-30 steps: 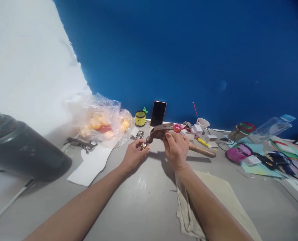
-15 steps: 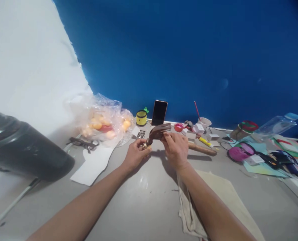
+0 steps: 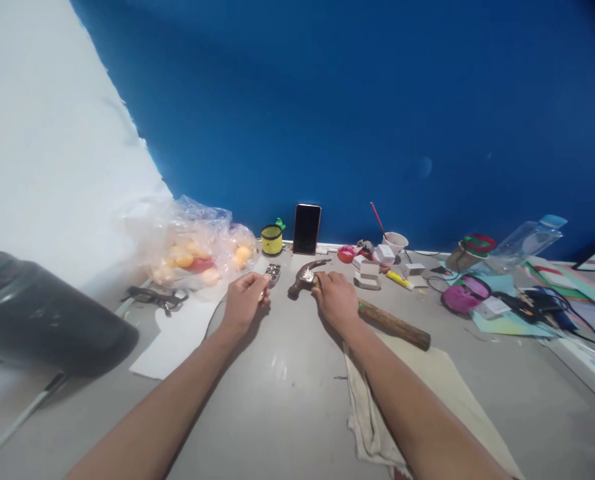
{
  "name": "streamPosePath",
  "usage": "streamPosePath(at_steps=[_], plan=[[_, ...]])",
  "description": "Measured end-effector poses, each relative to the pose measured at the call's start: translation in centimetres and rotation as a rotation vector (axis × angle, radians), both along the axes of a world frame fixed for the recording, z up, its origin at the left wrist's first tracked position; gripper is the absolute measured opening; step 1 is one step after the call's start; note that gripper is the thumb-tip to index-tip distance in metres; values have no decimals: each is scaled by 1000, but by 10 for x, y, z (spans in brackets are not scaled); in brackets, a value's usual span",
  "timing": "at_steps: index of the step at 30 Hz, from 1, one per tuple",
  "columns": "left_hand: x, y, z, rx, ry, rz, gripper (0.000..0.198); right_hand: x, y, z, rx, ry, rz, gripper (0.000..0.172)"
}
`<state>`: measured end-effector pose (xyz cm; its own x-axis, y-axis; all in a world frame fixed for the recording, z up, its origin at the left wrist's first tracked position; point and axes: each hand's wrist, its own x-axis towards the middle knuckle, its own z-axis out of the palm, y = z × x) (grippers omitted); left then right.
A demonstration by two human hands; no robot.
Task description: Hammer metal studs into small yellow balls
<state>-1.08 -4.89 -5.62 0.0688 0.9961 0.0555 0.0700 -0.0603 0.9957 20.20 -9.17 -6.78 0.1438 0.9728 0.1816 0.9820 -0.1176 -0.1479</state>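
My right hand [image 3: 338,300] is closed over the hammer [image 3: 395,325] just behind its metal head. The hammer lies low along the grey table, its wooden handle running right beneath my wrist. To the left, my left hand [image 3: 245,301] pinches a small gold-coloured piece [image 3: 262,295] between thumb and fingers. Most of that piece is hidden, so its kind is unclear. Just beyond those fingertips lies a small dark, glittery packet or strip [image 3: 273,273].
A phone [image 3: 307,229] leans upright at the wall beside a yellow cup [image 3: 272,240]. Clear bags of orange balls [image 3: 180,257], glasses [image 3: 157,297] and a large dark cylinder [image 3: 52,313] stand left. Small boxes [image 3: 367,275], a cloth [image 3: 442,380] and a pink pouch [image 3: 465,295] lie right.
The hammer has come down to the table, its head turned and no longer over the gold piece. My left hand has drawn away leftward with that piece.
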Motion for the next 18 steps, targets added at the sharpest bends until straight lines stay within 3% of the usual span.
streamPosePath(at_steps=[4,8,11,14,18], plan=[[-10,15,15,222,378,74,14,-1,3,-6,-26,5,4,27],[-9,37,26,440,926,-56,22,-2,7,-10,-25,-1,5,26],[0,52,33,505,1304,-143,30,-3,9,-10,-27,1,4,25],[8,65,36,522,1483,-245,30,-4,10,-9,-35,10,11,26],[14,78,32,530,1566,-335,29,-4,9,-9,-42,22,18,25]])
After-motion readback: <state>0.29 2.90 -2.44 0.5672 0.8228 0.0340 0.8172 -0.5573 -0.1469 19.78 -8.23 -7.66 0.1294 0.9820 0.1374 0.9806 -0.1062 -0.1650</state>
